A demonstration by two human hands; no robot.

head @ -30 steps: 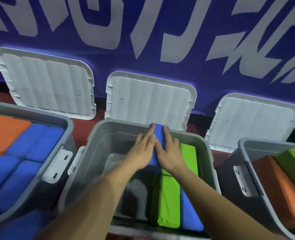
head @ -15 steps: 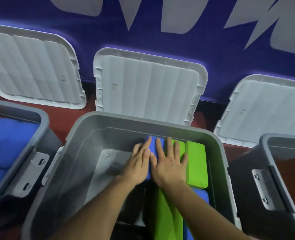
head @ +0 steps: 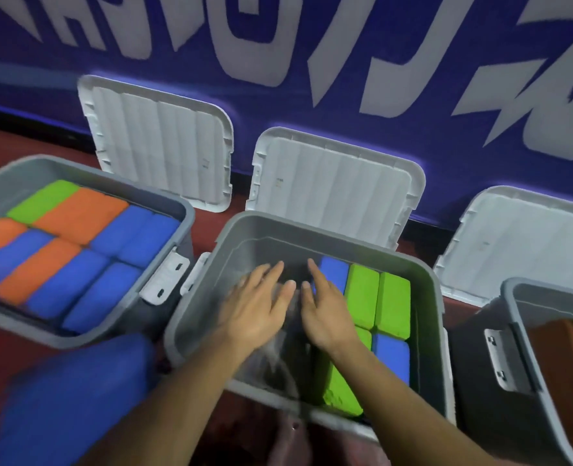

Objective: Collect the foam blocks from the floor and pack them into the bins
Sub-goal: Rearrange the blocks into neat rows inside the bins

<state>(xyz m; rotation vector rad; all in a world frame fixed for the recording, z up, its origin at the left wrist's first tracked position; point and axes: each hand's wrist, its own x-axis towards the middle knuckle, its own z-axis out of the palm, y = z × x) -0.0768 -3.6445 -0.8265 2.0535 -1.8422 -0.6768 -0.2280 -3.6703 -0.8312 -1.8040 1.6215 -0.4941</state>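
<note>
The middle grey bin (head: 433,297) holds foam blocks along its right side: a blue block (head: 335,275) at the far end, two green blocks (head: 377,301) beside it, another blue block (head: 392,356) and a green one (head: 340,388) nearer me. My left hand (head: 258,306) and my right hand (head: 324,309) hover over the bin with straight, spread fingers and hold nothing. The right hand's fingertips lie beside the far blue block. The bin's left half shows bare floor.
The left bin (head: 177,210) is packed with blue, orange and green blocks. The right bin (head: 514,297) holds an orange block (head: 561,358). A blue block (head: 73,398) lies on the red floor at lower left. Three white lids (head: 335,186) lean on the purple wall.
Both hands lifted off the far blue block and drew back toward me, fingers spreading. The block stays set beside the green ones. The view swung left and pulled back.
</note>
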